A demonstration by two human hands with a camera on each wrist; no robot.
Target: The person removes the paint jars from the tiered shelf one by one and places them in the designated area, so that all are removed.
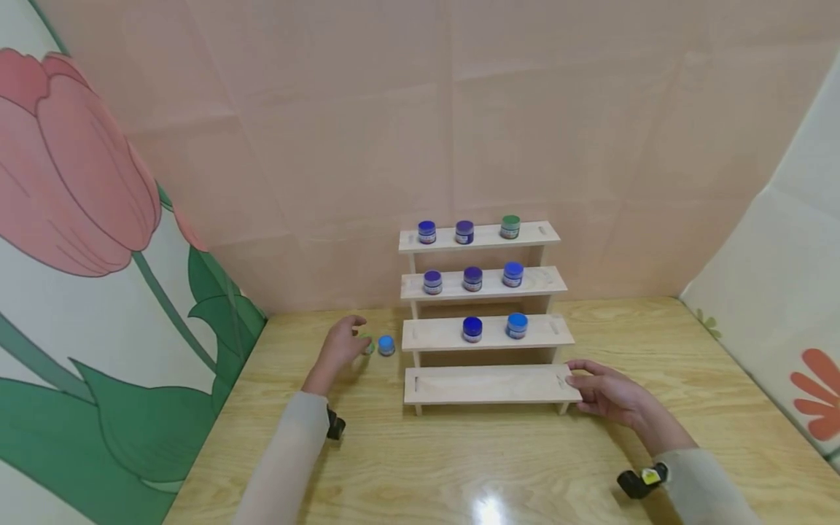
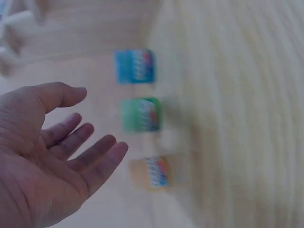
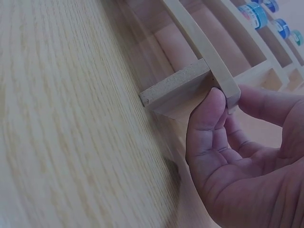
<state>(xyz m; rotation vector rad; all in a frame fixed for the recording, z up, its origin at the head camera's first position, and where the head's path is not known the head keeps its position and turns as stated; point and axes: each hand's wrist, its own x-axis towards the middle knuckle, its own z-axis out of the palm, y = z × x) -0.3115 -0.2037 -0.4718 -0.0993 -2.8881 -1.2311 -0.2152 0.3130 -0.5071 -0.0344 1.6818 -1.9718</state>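
Green jar (image 2: 142,115) here, sitting on the wooden table (image 1: 459,467) to the left of the stepped shelf (image 1: 485,384), flanked closely by a blue jar (image 1: 386,345) and an orange jar (image 2: 159,172). Right by it, the left hand (image 1: 340,346) is held with fingers loosely bent and spread, a broad gap left between thumb and fingertips, nothing gripped; whether any jar is touched cannot be told. Over to the right, the end of the shelf's lowest board is pinched between thumb and fingers by the right hand (image 1: 610,394), firmly closed up on the wood. From the head, the green jar is mostly covered by the left hand, and the orange one cannot be made out. Labels are blurred in the left wrist view; in the right, the shelf is cut off by the frame.
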